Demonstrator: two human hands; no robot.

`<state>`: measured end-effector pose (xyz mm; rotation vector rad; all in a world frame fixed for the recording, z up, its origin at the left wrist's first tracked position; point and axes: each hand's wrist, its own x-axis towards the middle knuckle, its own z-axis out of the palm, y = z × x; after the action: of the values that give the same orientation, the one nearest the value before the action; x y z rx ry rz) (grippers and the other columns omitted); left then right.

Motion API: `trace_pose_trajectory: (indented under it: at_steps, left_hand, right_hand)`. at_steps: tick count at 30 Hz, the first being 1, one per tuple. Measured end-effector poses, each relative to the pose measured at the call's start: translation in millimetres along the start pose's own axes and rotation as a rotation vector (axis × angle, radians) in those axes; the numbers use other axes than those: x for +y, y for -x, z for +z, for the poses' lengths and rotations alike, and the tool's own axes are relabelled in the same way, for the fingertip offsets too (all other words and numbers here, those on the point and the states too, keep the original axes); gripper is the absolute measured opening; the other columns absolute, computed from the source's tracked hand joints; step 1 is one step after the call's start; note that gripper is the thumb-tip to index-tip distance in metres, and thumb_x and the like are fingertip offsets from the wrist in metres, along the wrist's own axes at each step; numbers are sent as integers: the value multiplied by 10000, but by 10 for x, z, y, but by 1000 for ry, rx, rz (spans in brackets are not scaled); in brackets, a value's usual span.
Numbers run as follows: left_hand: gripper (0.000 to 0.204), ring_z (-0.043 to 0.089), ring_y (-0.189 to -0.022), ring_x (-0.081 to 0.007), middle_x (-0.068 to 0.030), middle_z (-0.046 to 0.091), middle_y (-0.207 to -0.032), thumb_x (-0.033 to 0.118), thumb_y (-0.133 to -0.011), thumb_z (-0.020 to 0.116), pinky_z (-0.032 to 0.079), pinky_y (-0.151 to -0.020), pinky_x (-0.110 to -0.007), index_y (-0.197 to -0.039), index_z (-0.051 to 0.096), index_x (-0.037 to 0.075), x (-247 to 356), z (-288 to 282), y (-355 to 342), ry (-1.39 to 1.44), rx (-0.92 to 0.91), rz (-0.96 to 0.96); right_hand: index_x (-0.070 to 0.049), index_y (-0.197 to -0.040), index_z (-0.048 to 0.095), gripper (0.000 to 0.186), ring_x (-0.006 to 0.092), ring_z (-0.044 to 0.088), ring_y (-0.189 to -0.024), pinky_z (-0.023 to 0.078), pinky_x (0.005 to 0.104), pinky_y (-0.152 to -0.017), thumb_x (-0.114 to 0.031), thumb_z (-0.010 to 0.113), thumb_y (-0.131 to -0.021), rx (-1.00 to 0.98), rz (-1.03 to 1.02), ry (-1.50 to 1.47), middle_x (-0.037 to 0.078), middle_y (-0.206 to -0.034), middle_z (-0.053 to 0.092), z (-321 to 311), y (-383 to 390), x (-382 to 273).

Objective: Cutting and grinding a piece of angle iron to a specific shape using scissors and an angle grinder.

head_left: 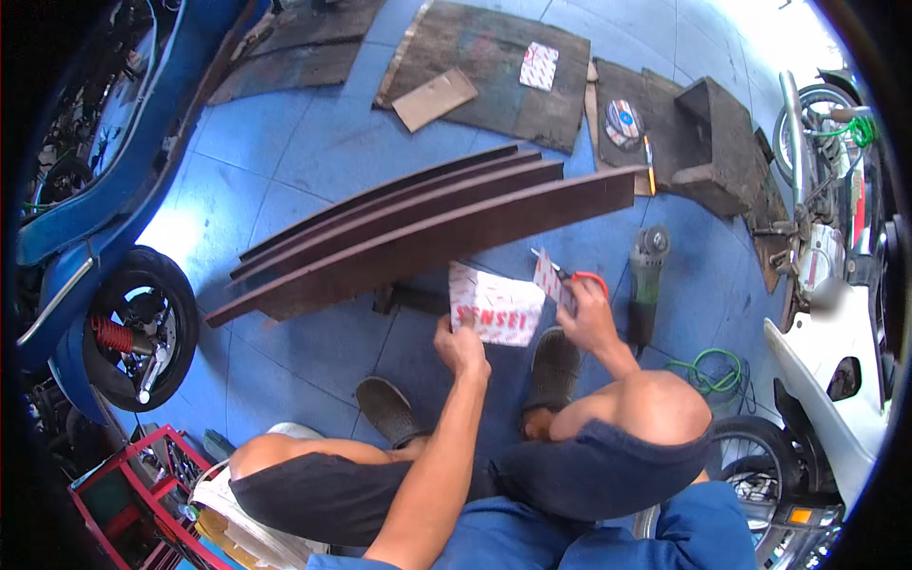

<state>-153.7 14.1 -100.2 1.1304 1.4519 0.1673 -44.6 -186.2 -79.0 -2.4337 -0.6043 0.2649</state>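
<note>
- The left hand (pixel 463 351) grasps the white-and-red card (pixel 501 318) by its lower left edge, thumb on the printed face.
- The right hand (pixel 591 323) is closed around the scissors (pixel 597 279) at their red handles; the blades point up and to the left.
- A narrow strip (pixel 548 277) with a similar red pattern stands between the card and the right hand, by the blades; whether it is joined to the card cannot be told.
- The card is held up in front of the person's knees, above the gap between the two shoes (pixel 388 410), just on the near side of the brown bars (pixel 437 233).
- The bars lie side by side, slanting up to the right.
- The grinder (pixel 647 275) lies on the blue floor (pixel 285 366) to the right of the right hand, apart from it.
- Beyond the bars, a dark board (pixel 494 43) bears a brown cardboard piece (pixel 434 99) and a red-patterned packet (pixel 539 66).
- To the right of that board are a round disc (pixel 624 123), an orange pen-like tool (pixel 650 164) and an open box (pixel 727 142).
- A black wheel (pixel 185 332) stands at the left; a green cable (pixel 703 382) lies coiled near the right knee.
</note>
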Motion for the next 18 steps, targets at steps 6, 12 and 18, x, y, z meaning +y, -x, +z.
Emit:
trace_pose_trajectory:
  at_steps: [6, 12, 18]
  left_hand:
    - [199, 676, -951, -204, -132, 715, -1065, 49, -981, 659, 522, -878, -357, -1159, 627, -35, 357, 68, 242, -68, -178, -11]
    - [290, 670, -939, -206, -129, 699, -1072, 3, -899, 741, 527, -851, -371, -1160, 618, -34, 76, -107, -75, 70, -129, -22]
    - [272, 663, -925, -216, -134, 701, -1067, 25, -868, 753, 508, -866, -373, -1102, 624, -27, 47, -82, -92, -11, -157, -27]
  right_hand:
    - [44, -1196, 662, 423, 450, 650, -1053, 531, 498, -949, -129, 731, -817, -49, 173, -139, 264, -1099, 650, -68, 145, -129]
    - [57, -1212, 657, 430, 442, 651, -1075, 534, 485, -971, -125, 729, -829, -46, 155, -147, 266, -1147, 637, 27, 152, -214]
    - [33, -1223, 660, 434, 436, 645, -1071, 541, 489, -952, -128, 733, -827, -19, 173, -141, 262, -1141, 632, 89, 324, -220]
